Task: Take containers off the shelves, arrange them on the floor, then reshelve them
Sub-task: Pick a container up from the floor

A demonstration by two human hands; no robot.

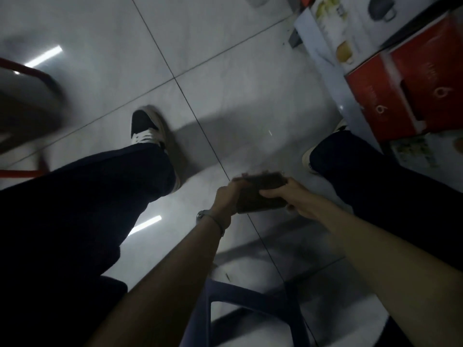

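The pale tiled floor [225, 58] fills most of the frame, crossed by dark grout lines. Two legs in dark trousers [87, 196] run in from the lower left and right edges, and a black-and-white shoe [147, 131] is planted left of centre. Stacked at the upper right are printed cartons, a red box [413, 91] below a pale box [350, 28]. A bluish stool [250, 304] shows at the bottom centre, and a red frame [30, 71] at the left edge.

The container [260, 202], flat and dark, is held in the air at lower centre, between the knees and above the floor. Blur hides its make, though it may be a shallow lidded tray. The left hand [225, 196], with a band at the wrist, has its fingers curled round the container's left end. The right hand [300, 196] clasps the right end with its thumb laid across the top.

Judging from the task, the step in hand is setting this piece down on the floor. To do it well:

- Keep both grips until the base meets the tile, and hold it level so that nothing inside slides.
- Choose the bare tile ahead of the feet, away from the cartons and the shoe, so that there is room for more containers beside it.
- Lower it gently, not from a height, and release one hand at a time.
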